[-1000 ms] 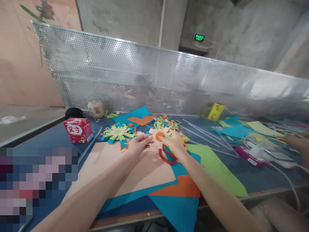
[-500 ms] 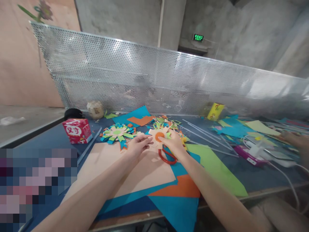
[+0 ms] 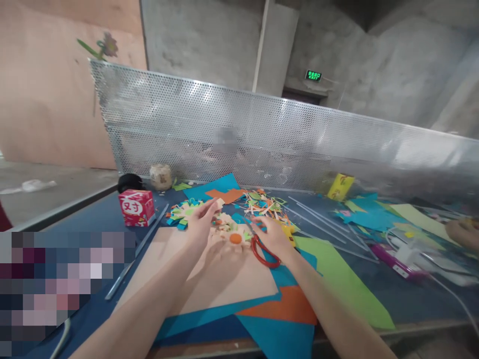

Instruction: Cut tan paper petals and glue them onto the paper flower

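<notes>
Step in hand, as judged: placing or trimming small paper parts at the flower. The left hand (image 3: 200, 222) pinches a small cream piece (image 3: 219, 202) between its fingertips, raised above the work. The right hand (image 3: 273, 237) appears to grasp the scissors (image 3: 270, 265); the red loop shows below the palm and a blade near the thumb. The cream flower (image 3: 235, 239), with its orange scalloped centre, appears to lie between the hands on the cream sheet (image 3: 224, 286).

Procedure: keep the small piece in a light pinch, since paper creases readily. Hold the blades away from the left fingertips and the flower's petals. Align any part to the orange centre before pressing. Keep the sleeveless forearms off loose scraps (image 3: 264, 204) behind the flower.

Visibility limits: the palm hides how the right fingers engage the scissors, and the blade tip is hard to separate from the scraps. The flower's petal edges blend into the sheet. The left hand partly covers the layered flower (image 3: 183, 213). At the right edge, another person's hand (image 3: 462, 233) is blurred and cut off. A mosaic masks the lower left corner.
</notes>
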Tool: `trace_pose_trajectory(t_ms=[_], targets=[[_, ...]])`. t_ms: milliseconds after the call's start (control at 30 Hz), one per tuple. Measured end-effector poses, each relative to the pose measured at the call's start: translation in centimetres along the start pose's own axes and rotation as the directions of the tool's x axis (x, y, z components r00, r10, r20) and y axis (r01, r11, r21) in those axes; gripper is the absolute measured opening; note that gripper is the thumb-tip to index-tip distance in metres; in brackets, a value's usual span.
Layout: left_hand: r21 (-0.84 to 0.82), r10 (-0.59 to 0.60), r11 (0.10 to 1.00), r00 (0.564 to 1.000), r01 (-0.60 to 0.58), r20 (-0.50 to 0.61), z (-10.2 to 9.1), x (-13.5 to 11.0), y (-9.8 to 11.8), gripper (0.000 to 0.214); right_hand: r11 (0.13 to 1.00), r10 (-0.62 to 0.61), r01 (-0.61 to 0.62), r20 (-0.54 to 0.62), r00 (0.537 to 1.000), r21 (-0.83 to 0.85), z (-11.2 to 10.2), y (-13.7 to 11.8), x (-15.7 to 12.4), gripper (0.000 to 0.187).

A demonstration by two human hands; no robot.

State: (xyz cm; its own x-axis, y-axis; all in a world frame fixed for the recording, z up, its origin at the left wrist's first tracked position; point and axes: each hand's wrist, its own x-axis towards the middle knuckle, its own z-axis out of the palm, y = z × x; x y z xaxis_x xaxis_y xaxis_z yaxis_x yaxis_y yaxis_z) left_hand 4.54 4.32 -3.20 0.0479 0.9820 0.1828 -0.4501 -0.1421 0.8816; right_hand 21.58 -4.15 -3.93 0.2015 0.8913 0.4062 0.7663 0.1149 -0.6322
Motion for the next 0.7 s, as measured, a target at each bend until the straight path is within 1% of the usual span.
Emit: trace_pose_trajectory(t_ms=[100,233,333,433,533,633,700], targets=[[-0.119,-0.075,0.990,0.997,0.076,0.012,0.0,-0.2,0.3,0.029,0.979,0.030,-0.026,0.015,0.999,-0.203,-0.5,0.3,0.0,0.022],[-0.220,-0.168,0.958,0.982,0.183,0.083,-0.2,-0.4,0.0,0.024,0.903,0.117,-0.058,0.114,0.987,-0.425,-1.0,0.1,-0.9,0.015],[-0.284,-0.240,0.920,0.961,0.271,0.141,-0.3,-0.3,-0.5,0.021,0.832,0.175,-0.065,0.150,0.973,-0.552,-0.8,-0.6,-1.8,0.020],[-0.308,-0.255,0.906,0.954,0.292,0.155,-0.3,-0.1,-0.7,0.027,0.762,0.237,-0.073,0.172,0.956,-0.644,-0.4,-1.1,-2.1,0.023],[-0.273,-0.275,0.911,0.948,0.310,0.157,-0.5,-0.2,-0.6,0.027,0.710,0.287,-0.077,0.188,0.939,-0.700,0.1,-1.4,-1.7,0.022],[-0.204,-0.294,0.928,0.949,0.312,0.113,-0.8,-0.4,-0.3,0.029,0.667,0.313,-0.093,0.165,0.935,-0.739,0.4,-1.8,-1.4,0.023],[-0.213,-0.270,0.935,0.959,0.282,0.085,-0.8,-0.4,-0.2,0.031,0.639,0.302,-0.100,0.130,0.944,-0.762,0.4,-2.3,-1.4,0.022]])
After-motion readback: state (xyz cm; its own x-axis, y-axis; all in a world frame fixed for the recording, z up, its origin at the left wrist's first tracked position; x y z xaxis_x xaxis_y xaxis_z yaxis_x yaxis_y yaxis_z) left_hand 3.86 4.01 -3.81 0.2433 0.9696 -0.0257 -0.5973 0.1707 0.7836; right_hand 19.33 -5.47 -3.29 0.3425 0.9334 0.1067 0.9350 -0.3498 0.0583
